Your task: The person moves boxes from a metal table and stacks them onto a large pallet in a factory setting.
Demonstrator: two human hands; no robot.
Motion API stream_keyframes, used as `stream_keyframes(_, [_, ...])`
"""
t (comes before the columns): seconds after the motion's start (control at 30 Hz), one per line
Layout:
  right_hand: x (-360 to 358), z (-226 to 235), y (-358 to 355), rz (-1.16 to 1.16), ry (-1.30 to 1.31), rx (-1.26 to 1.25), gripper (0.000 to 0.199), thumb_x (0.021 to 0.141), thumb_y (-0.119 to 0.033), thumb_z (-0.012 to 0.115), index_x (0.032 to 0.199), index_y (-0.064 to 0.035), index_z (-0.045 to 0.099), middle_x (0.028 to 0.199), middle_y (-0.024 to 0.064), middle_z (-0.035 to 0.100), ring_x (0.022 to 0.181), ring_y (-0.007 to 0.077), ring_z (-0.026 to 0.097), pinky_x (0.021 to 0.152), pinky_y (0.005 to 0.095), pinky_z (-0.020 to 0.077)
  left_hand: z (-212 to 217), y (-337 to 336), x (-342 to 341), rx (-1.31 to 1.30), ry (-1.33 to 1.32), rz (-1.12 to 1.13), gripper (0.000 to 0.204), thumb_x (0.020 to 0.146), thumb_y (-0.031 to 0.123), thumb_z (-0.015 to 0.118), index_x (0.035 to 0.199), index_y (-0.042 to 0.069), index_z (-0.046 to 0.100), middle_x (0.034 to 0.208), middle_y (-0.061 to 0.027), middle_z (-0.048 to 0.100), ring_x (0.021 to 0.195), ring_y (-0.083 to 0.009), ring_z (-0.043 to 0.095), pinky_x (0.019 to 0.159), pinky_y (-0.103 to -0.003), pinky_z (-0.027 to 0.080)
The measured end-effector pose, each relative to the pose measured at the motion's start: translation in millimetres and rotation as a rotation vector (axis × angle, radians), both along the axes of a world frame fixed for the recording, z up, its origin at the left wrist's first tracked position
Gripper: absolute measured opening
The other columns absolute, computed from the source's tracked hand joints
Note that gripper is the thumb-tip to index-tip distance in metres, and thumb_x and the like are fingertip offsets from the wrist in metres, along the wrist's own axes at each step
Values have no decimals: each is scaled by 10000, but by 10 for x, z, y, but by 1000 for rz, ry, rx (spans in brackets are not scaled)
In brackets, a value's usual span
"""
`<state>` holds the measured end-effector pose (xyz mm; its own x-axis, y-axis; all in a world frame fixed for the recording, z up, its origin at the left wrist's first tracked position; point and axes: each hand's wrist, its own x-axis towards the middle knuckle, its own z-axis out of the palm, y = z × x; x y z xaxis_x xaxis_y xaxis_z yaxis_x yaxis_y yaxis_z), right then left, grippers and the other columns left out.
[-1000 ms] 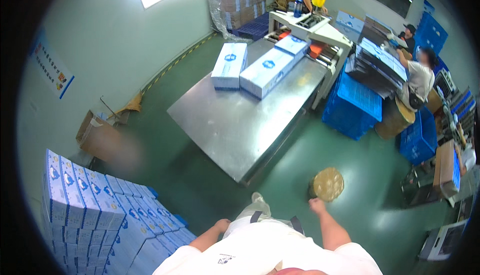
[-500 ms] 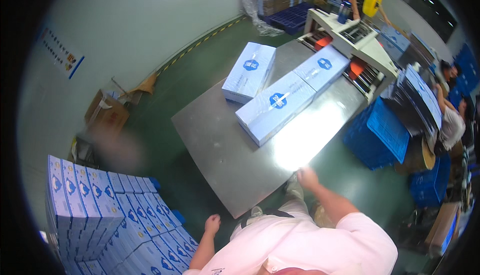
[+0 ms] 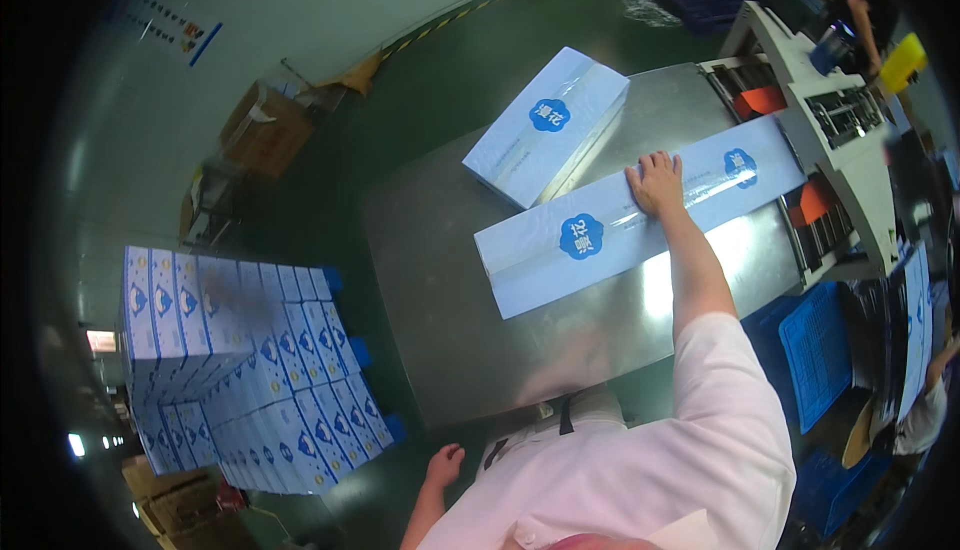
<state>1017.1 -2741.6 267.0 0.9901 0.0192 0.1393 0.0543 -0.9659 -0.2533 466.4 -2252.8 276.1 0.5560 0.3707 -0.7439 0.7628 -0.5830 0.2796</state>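
Light-blue boxes (image 3: 618, 226) align beneath my spread right hand (image 3: 656, 187), bare desk (image 3: 445, 340) bordering their left edge; my left hand (image 3: 444, 466) hangs half-curled, empty.

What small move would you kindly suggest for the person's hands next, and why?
I would probably bring the left hand to the outer end of the left box to help steady it: only the right hand rests on the row, near where that box meets the right box, while the left hand appears empty, away from the table.

1 head-worn fisheye faces down toward hands (image 3: 656, 188).
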Motion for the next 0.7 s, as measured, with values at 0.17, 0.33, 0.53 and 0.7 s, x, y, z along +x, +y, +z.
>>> stream_keyframes(0.17, [-351, -42, -79, 44, -180, 49, 456, 849, -407, 542, 1068, -8, 557, 1165, 187, 521, 1203, 341, 412, 1068, 557, 219, 142, -590, 1064, -132, -232, 73, 470, 893, 359, 599, 1223, 25, 574, 1113, -154, 646, 1027, -224, 621, 897, -326, 469])
stream_keyframes(0.33, [-1741, 102, -17, 2, -122, 59, 445, 795, -381, 612, 995, 9, 537, 1080, 208, 511, 1117, 371, 447, 1055, 566, 238, -73, -1151, 1933, -240, -263, 161, 586, 895, 417, 588, 1266, -28, 500, 1156, -194, 608, 1080, -261, 584, 923, -343, 443])
stream_keyframes(0.53, [-2385, 546, -987, 15, 22, 90, 396, 788, -288, 648, 980, 34, 520, 949, 224, 540, 901, 383, 528, 852, 524, 409, -149, -1594, 2460, -221, -338, 273, 802, 841, 545, 603, 1230, -129, 409, 1229, -275, 532, 1156, -354, 518, 969, -382, 399])
stream_keyframes(0.7, [-1650, -135, -2349, -1018, 144, 304, 775, 834, -617, 505, 1132, 99, 513, 1083, 302, 586, 1016, 430, 583, 882, 480, 450, -54, -1557, 2577, 39, -287, 76, 970, 777, 618, 628, 1219, -199, 346, 1234, -355, 488, 1199, -400, 484, 987, -390, 391])
